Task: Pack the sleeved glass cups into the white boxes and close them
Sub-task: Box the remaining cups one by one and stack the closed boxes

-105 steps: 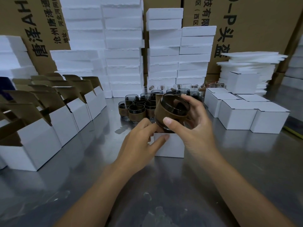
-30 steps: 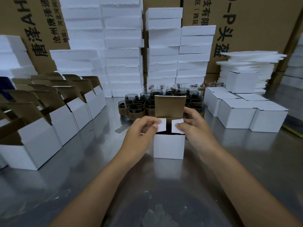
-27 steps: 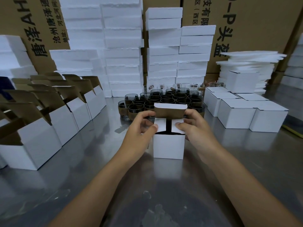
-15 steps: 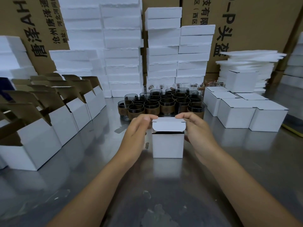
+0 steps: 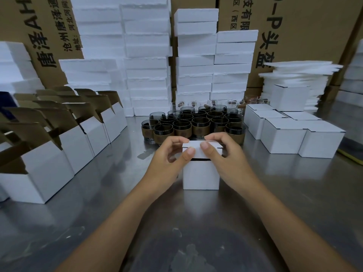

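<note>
A small white box [image 5: 200, 175] stands on the steel table [image 5: 196, 222] in front of me. Its lid is folded down, with the front tuck flap [image 5: 198, 152] bent over and a dark gap under it. My left hand [image 5: 169, 160] pinches the flap's left end between thumb and fingers. My right hand [image 5: 224, 154] pinches its right end the same way. The cup inside is hidden. Behind the box stand several dark glass cups with brown sleeves [image 5: 196, 122].
Open white boxes [image 5: 64, 146] with raised brown flaps line the left side. Closed white boxes [image 5: 290, 132] sit at the right. Stacks of white foam [image 5: 149, 59] and big cardboard cartons [image 5: 304, 32] fill the back. A yellow strip [image 5: 351, 157] lies at the right edge.
The cup went into the box. Both hands folded the side flaps in, brought the lid down over them, and now bend the front tuck flap down at the box's front edge.
</note>
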